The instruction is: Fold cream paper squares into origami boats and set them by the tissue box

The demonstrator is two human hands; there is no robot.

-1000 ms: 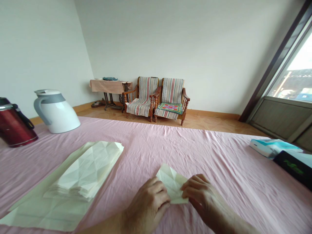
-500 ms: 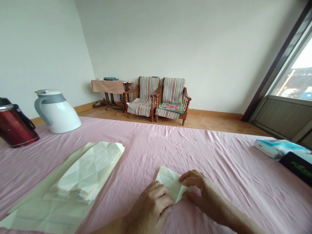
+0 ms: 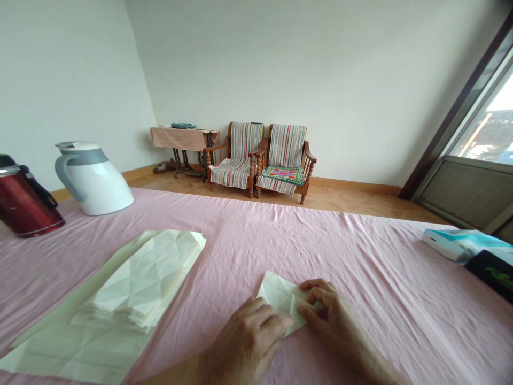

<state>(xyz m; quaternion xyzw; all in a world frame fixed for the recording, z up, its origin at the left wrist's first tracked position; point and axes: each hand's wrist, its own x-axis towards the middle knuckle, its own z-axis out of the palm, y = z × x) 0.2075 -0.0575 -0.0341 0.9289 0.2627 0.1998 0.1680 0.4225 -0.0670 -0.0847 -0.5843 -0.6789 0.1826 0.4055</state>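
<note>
A small piece of pale, creased paper (image 3: 280, 291) lies on the pink cloth between my hands, with a flap standing up near its middle. My left hand (image 3: 252, 334) presses on the paper's near left part, its fingers curled together. At the paper's right side, my right hand (image 3: 324, 307) pinches the folded edge between thumb and fingers. Part of the paper is hidden beneath both hands. To the left rests a stack of creased pale paper sheets (image 3: 148, 278), on top of larger sheets (image 3: 76, 353).
A white and grey jug (image 3: 100, 182) and a dark red flask (image 3: 30, 200) stand at the left on the pink cloth (image 3: 224, 240). At the right lie a blue and white pack (image 3: 449, 243) and a black box (image 3: 489, 272). Two wooden armchairs (image 3: 282, 152) stand beyond the table.
My right hand has folded the paper's right edge inward, so a flap now stands up. My left fingers have shifted slightly right. The view has tilted a little.
</note>
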